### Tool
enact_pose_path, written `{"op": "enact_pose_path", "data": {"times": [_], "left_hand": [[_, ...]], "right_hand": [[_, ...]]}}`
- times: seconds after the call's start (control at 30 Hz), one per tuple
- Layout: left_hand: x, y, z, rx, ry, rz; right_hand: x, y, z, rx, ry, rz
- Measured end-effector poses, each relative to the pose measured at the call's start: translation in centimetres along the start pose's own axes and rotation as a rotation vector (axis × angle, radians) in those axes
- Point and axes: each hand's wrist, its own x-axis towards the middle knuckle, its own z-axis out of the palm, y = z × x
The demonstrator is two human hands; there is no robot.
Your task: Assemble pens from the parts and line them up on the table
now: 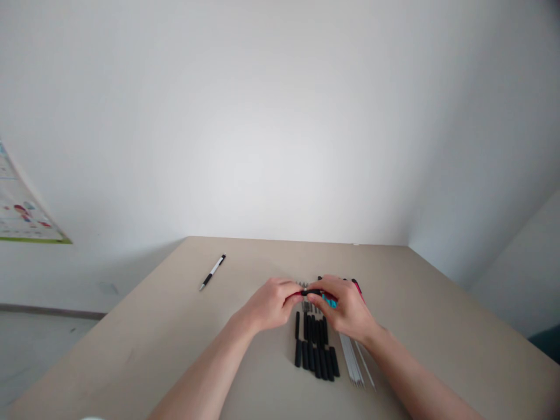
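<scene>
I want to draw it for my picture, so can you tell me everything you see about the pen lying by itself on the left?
The pen is slim and straight, with a white middle, a black lower section, a black top end and a silvery tip. It looks like plastic, maybe with a metal tip. It lies slantwise on the beige table, tip toward the near left. Only the table touches it; the left hand is well apart.

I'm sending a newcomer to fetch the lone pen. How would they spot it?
On the beige table, look towards the far left. A pen lies there at a slant; its white middle between black parts distinguishes it from the plain black tubes.
</scene>
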Motion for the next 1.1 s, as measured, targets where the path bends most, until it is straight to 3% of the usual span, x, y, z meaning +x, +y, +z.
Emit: {"op": "enact_pose_path", "data": {"times": [0.1, 0.23, 0.43, 0.57, 0.73, 0.9, 1.1], "left_hand": [[0.0, -0.1, 0.2, 0.060, -0.009, 0.004], [0.2, 0.0, 0.1, 0.087, -0.022, -0.022], [0.2, -0.6, 0.0, 0.104, -0.009, -0.132], [-0.6, -2.4, -0.8, 0.136, 0.007, -0.285], [-0.6, -2.3, -0.7, -0.008, 0.133, -0.267], [-0.1, -0.6, 0.2, -0.303, 0.130, -0.212], [-0.2, -0.8, -0.2, -0.496, 0.121, -0.253]], "right_hand": [[0.2, -0.4, 0.1, 0.004, -0.056, 0.171], [0.2, -0.6, 0.3, 0.084, -0.072, 0.181], [-0.2, 0.1, 0.2, 0.145, 0.092, 0.080], [-0.4, 1.0, -0.3, 0.170, 0.208, 0.185], [-0.4, 0.9, 0.3, 0.234, 0.116, 0.279], [-0.3, -0.5, 0.8, 0.360, 0.063, 0.284], [-0.5, -1.1, 1.0, 0.415, -0.010, 0.233]]}}
